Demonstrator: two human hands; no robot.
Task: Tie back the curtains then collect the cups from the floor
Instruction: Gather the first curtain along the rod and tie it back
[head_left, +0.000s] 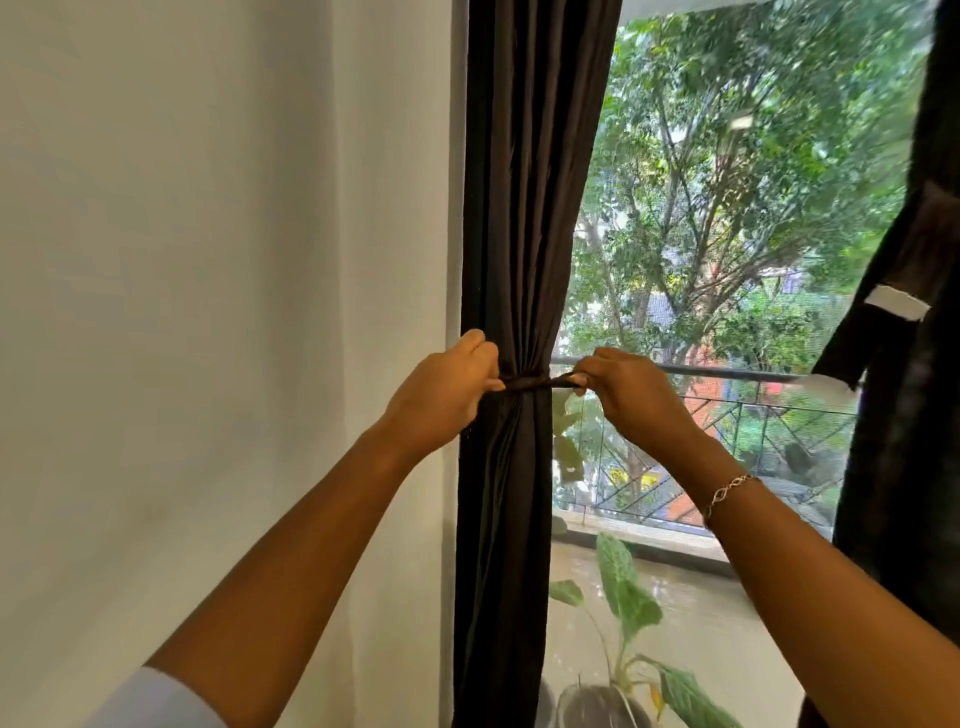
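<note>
A dark brown curtain (524, 208) hangs at the window's left side, gathered at mid-height by a matching tie-back band (527, 383). My left hand (447, 389) grips the band's left end against the curtain's edge. My right hand (623, 387) pinches the band's right end, and the band is pulled taut between them. A second dark curtain (914, 415) hangs at the right edge, with a white patch on its loose strap. No cups are in view.
A white wall (223, 312) fills the left half. Behind the window screen are a balcony railing (727, 371) and trees. A potted plant (623, 597) with broad leaves stands below on the floor, by the curtain's foot.
</note>
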